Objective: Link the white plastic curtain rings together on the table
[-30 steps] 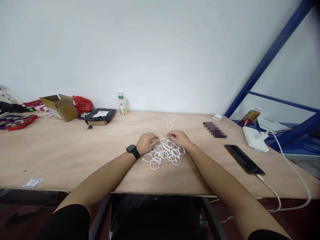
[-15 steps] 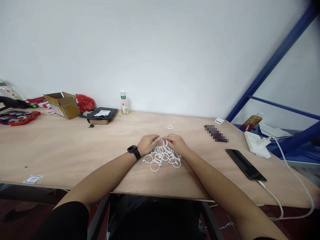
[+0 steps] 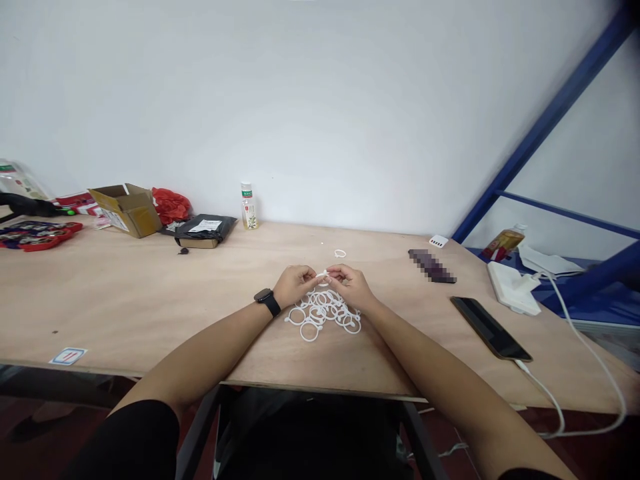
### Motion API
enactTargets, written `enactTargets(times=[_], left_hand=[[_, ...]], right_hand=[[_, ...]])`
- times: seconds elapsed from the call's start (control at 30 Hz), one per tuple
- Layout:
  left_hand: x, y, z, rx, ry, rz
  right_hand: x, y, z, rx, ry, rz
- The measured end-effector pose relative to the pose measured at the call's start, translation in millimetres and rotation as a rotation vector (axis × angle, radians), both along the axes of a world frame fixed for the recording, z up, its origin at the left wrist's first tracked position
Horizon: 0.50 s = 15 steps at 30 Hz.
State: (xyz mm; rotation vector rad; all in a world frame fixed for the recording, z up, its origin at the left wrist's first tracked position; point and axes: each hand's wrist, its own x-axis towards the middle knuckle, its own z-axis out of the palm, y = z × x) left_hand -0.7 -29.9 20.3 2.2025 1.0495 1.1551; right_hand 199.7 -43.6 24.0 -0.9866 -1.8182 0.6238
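White ring (image 3: 324, 285) has come between left hand (image 3: 295, 285) and right hand (image 3: 353, 288), pinched in their grip.

Right of the carton (image 3: 143, 219) sit a red bag (image 3: 171, 204), a parcel (image 3: 195, 231), an upright bottle (image 3: 249, 212) and, much farther right, a phone (image 3: 491, 328)

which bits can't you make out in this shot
All in the head view:
- Ring between the hands: partly covered by fingers; left hand's grip unclear
- Ring pile: count lost to overlap
- Box inside: hidden by its walls
- Dark object: pixelated
- Label: print too small
- Red item: cut off by left edge
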Motion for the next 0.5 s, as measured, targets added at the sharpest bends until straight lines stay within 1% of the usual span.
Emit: enactTargets(times=[0.07,0.17,0.33,0.5], left_hand=[[0.2,-1.7,2.4,0.063,0.051,-0.016],[0.4,-2.0,2.5,0.120,0.099,-0.021],[-0.2,-0.1,0.3,0.122,0.112,-0.012],[-0.1,-0.9,1.5,0.115,0.138,-0.015]], right_hand=[[0.8,1.8,-1.5,-0.045,0.008,0.019],[3.8,3.7,-2.1,-0.042,-0.027,0.030],[8.1,2.1,0.9,0.010,-0.118,0.002],[8.6,-0.3,2.5,0.060,-0.202,-0.002]])
